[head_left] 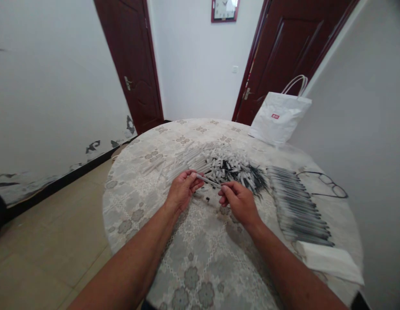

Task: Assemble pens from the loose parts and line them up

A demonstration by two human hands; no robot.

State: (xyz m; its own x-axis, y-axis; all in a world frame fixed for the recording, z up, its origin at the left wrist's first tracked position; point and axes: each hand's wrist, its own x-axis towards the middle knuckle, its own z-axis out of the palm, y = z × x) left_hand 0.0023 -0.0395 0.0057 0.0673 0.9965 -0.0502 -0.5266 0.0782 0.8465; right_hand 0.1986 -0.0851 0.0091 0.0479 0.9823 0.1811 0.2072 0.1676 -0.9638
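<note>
Tablecloth [191, 241]: pale and floral, covering a round table from below the forearms [135, 254] to its far edge
White folded item [329, 260]: flat near the table's right edge, cloth or paper, I cannot tell
Right hand [238, 201]: thumb and fingertips pinched together on the right end of a slim pen-like tube [207, 179]
Left hand [183, 190]: thumb and fingers clamped on the tube's left end
Tube's place: between the two hands, above the cloth, tilted slightly down toward the right
Small black piece [207, 199]: on the cloth, just below the tube
Row of grey pens [298, 206]: side by side, right of the right hand, partly blurred
Eyeglasses [333, 184]: just right of that row
Loose pile [224, 157]: pale tubes, short whitish parts and thin black ones, just beyond both hands
White bag [280, 118]: upright at the far right, handles up
Background: two dark red doors [130, 56], wall clock [224, 9] between them
</note>
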